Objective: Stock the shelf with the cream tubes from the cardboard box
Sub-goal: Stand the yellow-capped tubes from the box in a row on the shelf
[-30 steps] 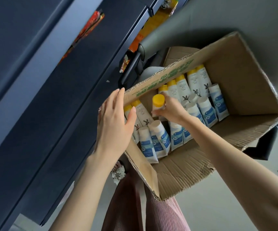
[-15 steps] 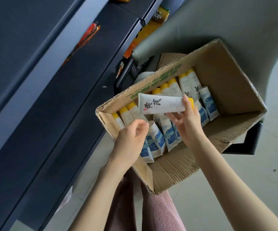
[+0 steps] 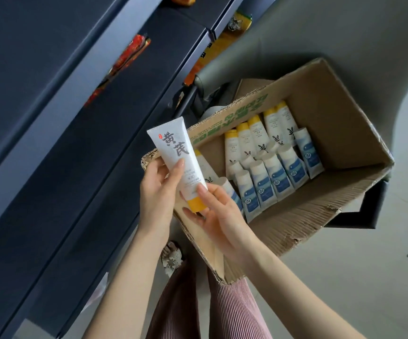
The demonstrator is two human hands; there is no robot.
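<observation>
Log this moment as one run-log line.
cream tube in both hands | left hand: grips tube body | right hand: holds yellow-cap end | cardboard box: more tubes inside | shelf: tube not yet placed

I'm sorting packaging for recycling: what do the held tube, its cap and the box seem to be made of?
The held tube: likely soft plastic, matte white, printed, with a flat crimped end. Its cap: probably hard plastic, smooth yellow. The box: corrugated cardboard, dull brown; fluted ribs show on its torn flap.
</observation>
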